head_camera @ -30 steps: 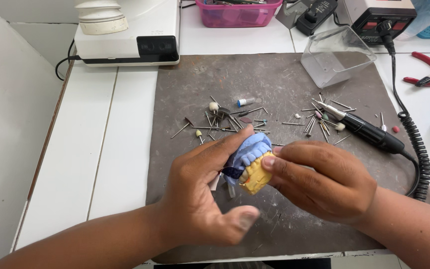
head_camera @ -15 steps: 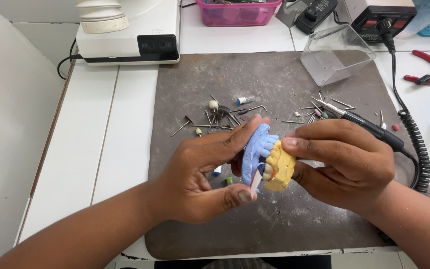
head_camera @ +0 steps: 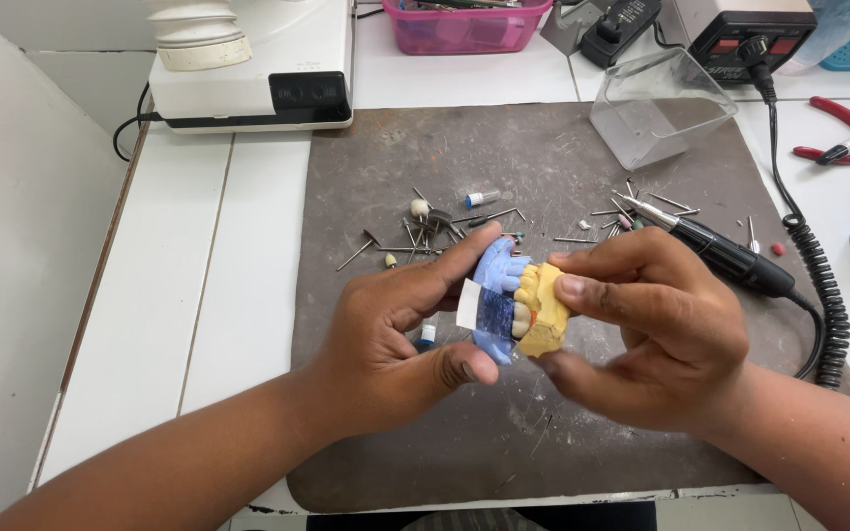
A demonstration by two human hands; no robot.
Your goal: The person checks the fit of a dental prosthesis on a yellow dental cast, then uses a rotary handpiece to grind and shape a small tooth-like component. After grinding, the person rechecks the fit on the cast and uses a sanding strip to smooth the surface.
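The 2 hands meet over the middle of the dark grey rubber mat (head_camera: pixel 563 433) that covers part of the white bench (head_camera: pixel 248 295). Between them is a small tooth model in 2 parts: a blue plaster half (head_camera: pixel 500 265) and a yellow plaster half (head_camera: pixel 547 313), pressed together like a bite. It is lifted up off the mat, close to the camera, likely so the person can look at it well.

The left hand (head_camera: pixel 395 339) grips the blue side, with its thumb on top and its fingers curled below. It also pins a thin strip of paper, blue with a white end (head_camera: pixel 481 310), between the 2 halves. The right hand (head_camera: pixel 656 339) pinches the yellow side, with its first finger on top and its thumb under it. Both hands squeeze inward, which keeps the halves shut on the strip.

Many little metal drill bits (head_camera: pixel 425 231) lie spread on the mat behind the hands, near enough to grab. A black and silver pen-shaped drill (head_camera: pixel 715 251) rests just beside the right hand, and its curly black cord (head_camera: pixel 823 295) runs back toward the power box. A clear plastic box (head_camera: pixel 656 108) sits farther back, and red pliers (head_camera: pixel 838 123) lie well apart on the right.
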